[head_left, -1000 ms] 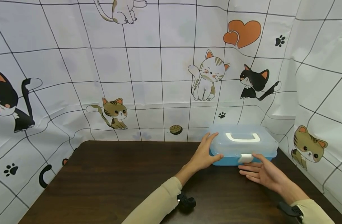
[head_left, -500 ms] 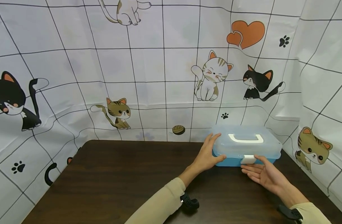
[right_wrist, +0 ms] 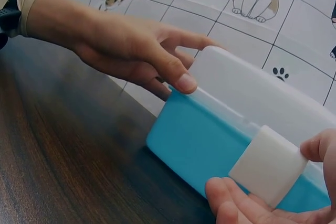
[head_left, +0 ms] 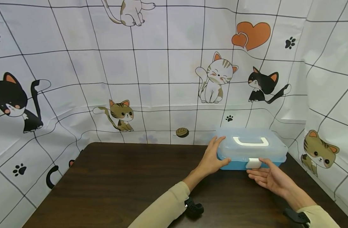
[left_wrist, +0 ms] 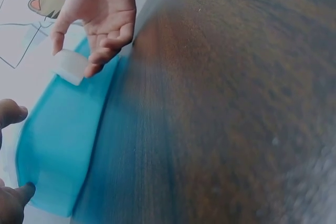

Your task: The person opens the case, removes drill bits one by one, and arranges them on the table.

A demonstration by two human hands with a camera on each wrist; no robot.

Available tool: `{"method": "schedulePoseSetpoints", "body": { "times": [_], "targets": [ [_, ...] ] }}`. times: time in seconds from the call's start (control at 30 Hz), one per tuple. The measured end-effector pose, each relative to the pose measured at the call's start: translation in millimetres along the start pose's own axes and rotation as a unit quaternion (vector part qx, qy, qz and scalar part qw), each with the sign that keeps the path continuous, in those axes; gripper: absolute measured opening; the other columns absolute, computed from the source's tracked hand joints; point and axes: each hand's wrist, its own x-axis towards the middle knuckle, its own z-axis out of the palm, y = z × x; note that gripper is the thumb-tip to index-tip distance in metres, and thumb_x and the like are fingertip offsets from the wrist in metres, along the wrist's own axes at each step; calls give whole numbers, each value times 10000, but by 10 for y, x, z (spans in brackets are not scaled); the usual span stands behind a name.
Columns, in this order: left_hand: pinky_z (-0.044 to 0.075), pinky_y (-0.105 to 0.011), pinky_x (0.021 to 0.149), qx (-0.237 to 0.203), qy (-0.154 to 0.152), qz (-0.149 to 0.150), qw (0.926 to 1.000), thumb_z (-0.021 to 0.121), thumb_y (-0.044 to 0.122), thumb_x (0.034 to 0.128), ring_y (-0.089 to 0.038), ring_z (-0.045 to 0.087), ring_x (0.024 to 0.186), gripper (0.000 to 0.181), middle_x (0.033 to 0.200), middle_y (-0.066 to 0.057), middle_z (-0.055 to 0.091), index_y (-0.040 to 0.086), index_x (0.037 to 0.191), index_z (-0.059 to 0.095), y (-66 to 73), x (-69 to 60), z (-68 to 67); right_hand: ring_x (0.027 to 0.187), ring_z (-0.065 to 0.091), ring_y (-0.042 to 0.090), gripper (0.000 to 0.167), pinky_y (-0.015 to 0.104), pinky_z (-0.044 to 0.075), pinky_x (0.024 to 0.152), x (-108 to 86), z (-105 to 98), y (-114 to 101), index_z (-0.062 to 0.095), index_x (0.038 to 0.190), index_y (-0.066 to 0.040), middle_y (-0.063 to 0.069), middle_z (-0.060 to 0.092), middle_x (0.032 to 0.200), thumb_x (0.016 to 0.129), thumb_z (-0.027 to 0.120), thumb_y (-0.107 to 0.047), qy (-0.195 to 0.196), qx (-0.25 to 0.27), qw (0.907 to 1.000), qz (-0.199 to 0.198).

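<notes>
A plastic storage box (head_left: 235, 165) with a light blue base, a cloudy see-through lid (head_left: 228, 147) and a white handle (head_left: 250, 143) stands closed at the table's far right. My left hand (head_left: 211, 161) holds its left end, thumb at the front and fingers spread along the side. At the front, my right hand (head_left: 276, 181) has its thumb on the right edge of the white latch (right_wrist: 269, 166) and fingertips at its lower edge. In the right wrist view the latch lies flat over the seam. What the box contains cannot be made out.
The dark wooden table (head_left: 119, 183) stretches to the left and in front of the box. Behind it and to the right hangs a white sheet (head_left: 151, 69) with grid lines and printed cats, close to the box.
The whole head view has shifted slightly right and down. Both hands keep their places on the box and latch, and the lid stays closed.
</notes>
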Motion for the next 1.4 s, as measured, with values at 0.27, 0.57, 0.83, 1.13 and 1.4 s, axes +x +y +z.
{"method": "schedulePoseSetpoints", "body": {
  "times": [0.27,0.57,0.83,1.13,1.4],
  "targets": [
    [429,-557,1041,50,53,-88,9999,814,269,891,-338,287,1471,858,1668,-121,184,322,1601,335,25,-2,-7,1126,670,234,873,322,546,876,-43,15,-41,126,1523,158,137,680,1241,1080,392,-546,65,-157,9998,111],
    [414,-548,1061,20,35,-242,9997,828,264,888,-318,260,1485,855,1673,-100,180,324,1596,352,39,-22,-17,1072,687,206,850,305,546,865,-81,68,-80,223,1490,153,119,701,1199,1067,422,-557,212,-210,9989,371],
    [401,-561,1068,-5,-22,-252,9997,822,262,894,-312,237,1494,855,1677,-93,169,329,1599,343,25,-8,-5,1044,691,201,860,307,543,854,-110,92,-143,228,1465,179,125,713,1165,1062,433,-553,288,-294,9976,559],
    [397,-577,1065,-22,6,-195,9998,822,259,893,-321,229,1496,863,1676,-94,170,326,1601,334,37,-6,-20,1050,682,213,813,322,537,869,-146,106,-209,255,1449,187,120,711,1157,1078,408,-520,197,-365,9976,559],
    [389,-583,1069,-58,24,-42,10000,811,251,898,-319,223,1498,864,1673,-117,173,315,1607,321,20,-1,-3,1074,677,235,859,327,538,865,-181,108,-245,188,1483,178,132,707,1166,1068,432,-533,271,-420,9976,475]
  ]
}}
